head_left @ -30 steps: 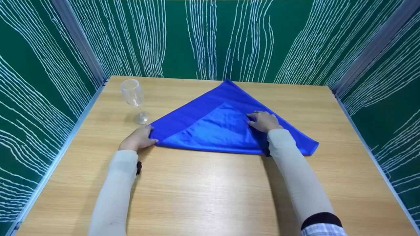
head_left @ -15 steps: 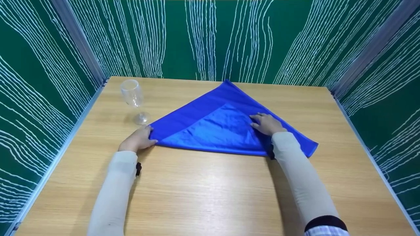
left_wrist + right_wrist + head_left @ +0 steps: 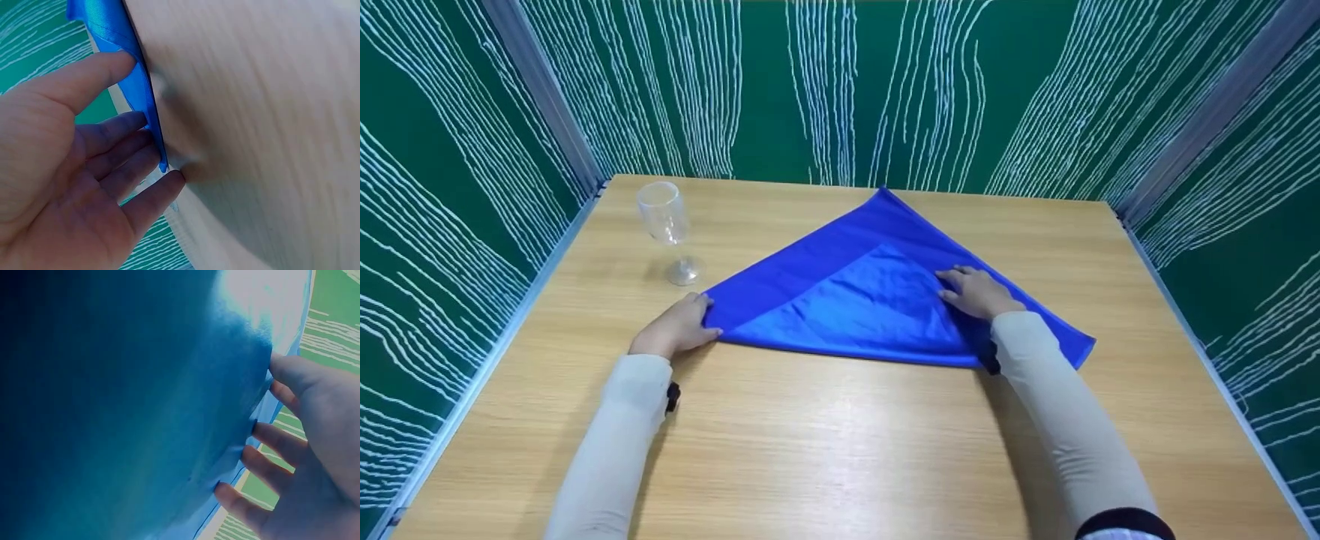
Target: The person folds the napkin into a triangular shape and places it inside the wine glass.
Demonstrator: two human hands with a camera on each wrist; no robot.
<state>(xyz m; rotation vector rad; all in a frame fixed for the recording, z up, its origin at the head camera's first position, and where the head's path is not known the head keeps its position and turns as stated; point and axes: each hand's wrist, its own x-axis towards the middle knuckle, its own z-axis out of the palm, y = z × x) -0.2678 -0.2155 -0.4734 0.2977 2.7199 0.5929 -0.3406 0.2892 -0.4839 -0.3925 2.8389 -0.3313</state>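
A blue satin cloth [image 3: 810, 262], folded into a wide triangle, lies on the table with a brighter, shiny flap [image 3: 877, 307] on top. My left hand [image 3: 679, 326] rests at the cloth's left corner. In the left wrist view, that hand's fingers [image 3: 121, 129] are extended and spread, their tips against the cloth's edge. On the right part of the cloth lies my right hand [image 3: 976, 292], palm down. Its spread fingers [image 3: 267, 467] touch the blue fabric in the right wrist view. Part of the cloth's right side is hidden under the right forearm.
A clear stemmed glass [image 3: 666, 225] stands upright at the back left, just beyond the left hand. The wooden table [image 3: 825, 450] is bordered by green walls [image 3: 772, 97] with white wavy lines at the back and both sides.
My right hand has slid slightly rightward and toward me. The cloth's right side and lower edge have shifted a little the same way, while the left hand stays at its corner.
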